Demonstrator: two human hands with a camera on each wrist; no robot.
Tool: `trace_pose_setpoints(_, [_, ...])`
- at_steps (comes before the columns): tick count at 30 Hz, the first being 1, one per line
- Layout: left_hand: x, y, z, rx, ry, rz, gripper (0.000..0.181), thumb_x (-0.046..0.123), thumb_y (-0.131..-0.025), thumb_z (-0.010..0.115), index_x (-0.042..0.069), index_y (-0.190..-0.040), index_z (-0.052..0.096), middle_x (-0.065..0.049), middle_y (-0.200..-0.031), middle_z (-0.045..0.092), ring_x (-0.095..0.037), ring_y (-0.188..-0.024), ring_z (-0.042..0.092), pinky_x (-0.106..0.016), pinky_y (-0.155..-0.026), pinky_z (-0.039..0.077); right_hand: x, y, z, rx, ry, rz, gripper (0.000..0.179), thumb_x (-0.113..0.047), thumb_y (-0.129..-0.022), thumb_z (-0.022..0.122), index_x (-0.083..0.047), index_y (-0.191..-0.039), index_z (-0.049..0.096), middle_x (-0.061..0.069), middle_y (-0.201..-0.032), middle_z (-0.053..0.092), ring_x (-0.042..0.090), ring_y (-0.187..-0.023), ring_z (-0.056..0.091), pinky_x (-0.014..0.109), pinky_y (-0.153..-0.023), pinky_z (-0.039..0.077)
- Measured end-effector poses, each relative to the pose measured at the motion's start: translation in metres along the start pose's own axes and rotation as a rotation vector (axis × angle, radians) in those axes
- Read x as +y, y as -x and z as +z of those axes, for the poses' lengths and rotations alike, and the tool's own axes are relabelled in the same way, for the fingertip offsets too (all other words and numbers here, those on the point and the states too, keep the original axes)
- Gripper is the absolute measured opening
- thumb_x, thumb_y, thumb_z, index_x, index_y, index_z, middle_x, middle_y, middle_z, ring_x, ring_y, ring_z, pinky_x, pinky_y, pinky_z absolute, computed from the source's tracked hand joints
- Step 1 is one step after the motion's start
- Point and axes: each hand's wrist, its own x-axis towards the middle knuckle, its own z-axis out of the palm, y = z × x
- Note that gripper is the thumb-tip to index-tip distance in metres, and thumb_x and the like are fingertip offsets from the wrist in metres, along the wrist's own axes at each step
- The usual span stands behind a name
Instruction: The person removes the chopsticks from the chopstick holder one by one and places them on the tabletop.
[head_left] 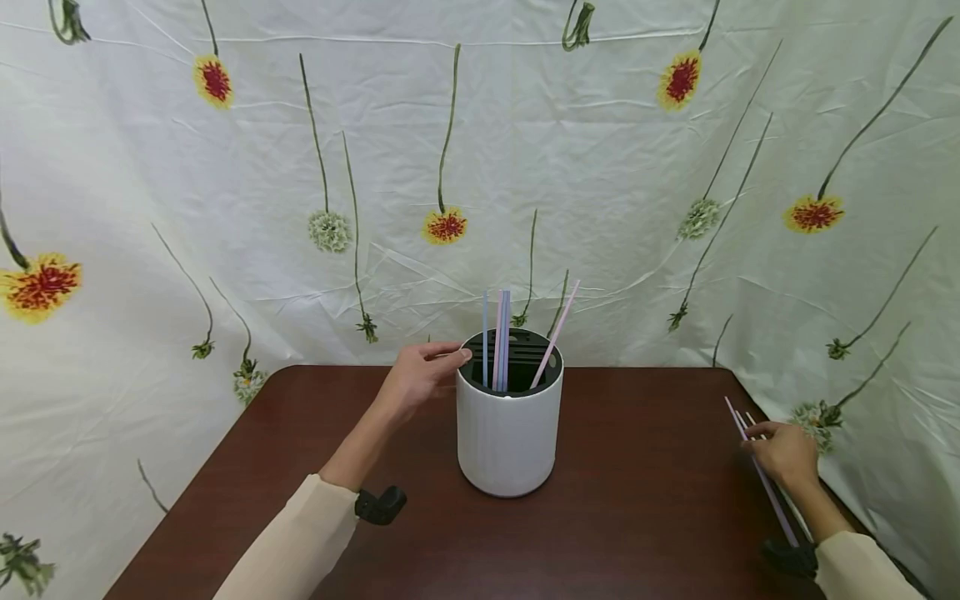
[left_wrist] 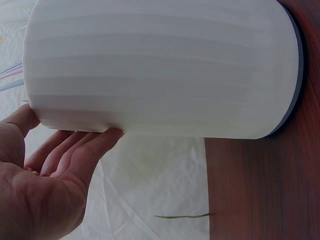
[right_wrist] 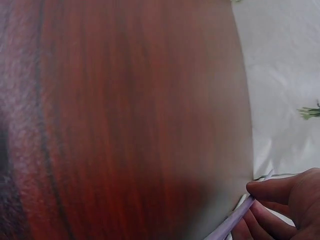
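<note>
A white round pen holder (head_left: 508,450) with a dark slotted top (head_left: 536,354) stands on the table. Several thin straws, among them a pink straw (head_left: 557,332) and a blue straw (head_left: 485,333), lean upright in it. My left hand (head_left: 420,379) touches the holder's left side, thumb at the rim (left_wrist: 25,117) and the other fingers fairly straight against the wall. Far off to the right, my right hand (head_left: 783,454) pinches a purple straw (right_wrist: 235,220) between thumb and fingers. Paler straws (head_left: 750,419) lie beside it, partly hidden by the hand.
The dark red-brown table (head_left: 630,500) ends at a far edge behind the holder and at a slanting right edge beside my right hand. A white flower-printed cloth (head_left: 397,167) hangs behind and on the right. Each wrist wears a black camera (head_left: 381,505).
</note>
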Motion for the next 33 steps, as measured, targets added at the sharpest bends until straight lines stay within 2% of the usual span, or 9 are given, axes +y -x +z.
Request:
trace_pose_setpoints(7, [0.001,0.0,0.001,0.01,0.009,-0.009,0.053,0.035,-0.094,0.074,0.01,-0.139,0.063,-0.014,-0.14,0.063,-0.029,-0.11,0.072,-0.048,-0.098,0.057,0.007,0.001,0.006,-0.061,0.018,0.034,0.029,-0.013,-0.091,0.064,0.011,-0.105,0.071,0.034,-0.097,0.07,0.059,-0.099,0.058,0.072,-0.1,0.032])
trace_pose_setpoints(10, [0.002,0.001,0.002,0.011,0.003,-0.012,0.053,0.036,-0.094,0.074,0.01,-0.139,0.063,-0.014,-0.139,0.063,-0.029,-0.111,0.072,-0.049,-0.098,0.056,0.008,0.001,0.007,-0.067,0.018,0.059,0.029,-0.012,-0.091,0.064,0.011,-0.106,0.071,0.034,-0.099,0.07,0.057,-0.096,0.06,0.069,-0.096,0.038])
trace_pose_setpoints(14, [0.002,0.002,0.002,0.014,-0.006,-0.012,0.053,0.037,-0.094,0.074,0.011,-0.14,0.063,-0.014,-0.14,0.063,-0.031,-0.113,0.071,-0.05,-0.099,0.056,0.008,0.001,0.008,-0.078,0.024,0.068,0.029,-0.013,-0.092,0.064,0.012,-0.107,0.071,0.034,-0.098,0.07,0.052,-0.088,0.063,0.063,-0.083,0.047])
trace_pose_setpoints(19, [0.0,0.001,0.001,0.012,-0.008,-0.004,0.054,0.036,-0.095,0.073,0.009,-0.14,0.062,-0.016,-0.14,0.062,-0.033,-0.114,0.07,-0.051,-0.1,0.054,0.01,0.0,0.009,-0.087,0.043,0.048,0.029,-0.013,-0.091,0.064,0.012,-0.105,0.071,0.034,-0.096,0.07,0.053,-0.088,0.062,0.065,-0.085,0.045])
trace_pose_setpoints(23, [-0.001,0.0,0.002,0.009,-0.009,-0.004,0.054,0.036,-0.094,0.073,0.009,-0.14,0.062,-0.016,-0.139,0.063,-0.032,-0.113,0.07,-0.05,-0.1,0.055,0.005,0.0,0.008,-0.063,0.033,0.024,0.03,-0.014,-0.092,0.063,0.012,-0.104,0.071,0.033,-0.093,0.07,0.05,-0.082,0.064,0.059,-0.075,0.048])
trace_pose_setpoints(26, [-0.001,0.0,0.002,0.008,-0.017,-0.009,0.054,0.037,-0.094,0.073,0.01,-0.14,0.062,-0.015,-0.14,0.062,-0.031,-0.113,0.07,-0.049,-0.1,0.055,-0.017,0.0,0.004,0.001,-0.017,-0.026,0.031,-0.016,-0.094,0.064,0.011,-0.105,0.072,0.031,-0.094,0.071,0.046,-0.079,0.065,0.059,-0.075,0.046])
trace_pose_setpoints(29, [0.0,0.0,0.002,0.015,-0.02,-0.013,0.054,0.037,-0.094,0.073,0.01,-0.14,0.062,-0.014,-0.14,0.062,-0.031,-0.113,0.071,-0.049,-0.1,0.055,-0.058,-0.002,-0.004,0.058,-0.123,-0.099,0.031,-0.019,-0.095,0.068,0.009,-0.106,0.073,0.027,-0.091,0.074,0.036,-0.071,0.067,0.053,-0.07,0.051])
trace_pose_setpoints(31, [0.0,0.0,0.002,0.016,-0.019,-0.01,0.054,0.037,-0.094,0.074,0.01,-0.14,0.062,-0.015,-0.141,0.062,-0.031,-0.113,0.071,-0.049,-0.1,0.055,-0.09,-0.004,-0.012,0.042,-0.222,-0.127,0.031,-0.021,-0.097,0.068,0.006,-0.11,0.073,0.024,-0.093,0.075,0.029,-0.07,0.07,0.044,-0.069,0.055])
trace_pose_setpoints(33, [0.0,0.0,0.001,0.019,-0.016,-0.008,0.054,0.037,-0.094,0.074,0.01,-0.139,0.063,-0.015,-0.14,0.062,-0.031,-0.112,0.071,-0.049,-0.099,0.056,-0.123,-0.006,-0.018,0.011,-0.318,-0.132,0.032,-0.024,-0.098,0.069,0.003,-0.115,0.073,0.022,-0.097,0.076,0.022,-0.071,0.073,0.033,-0.062,0.057])
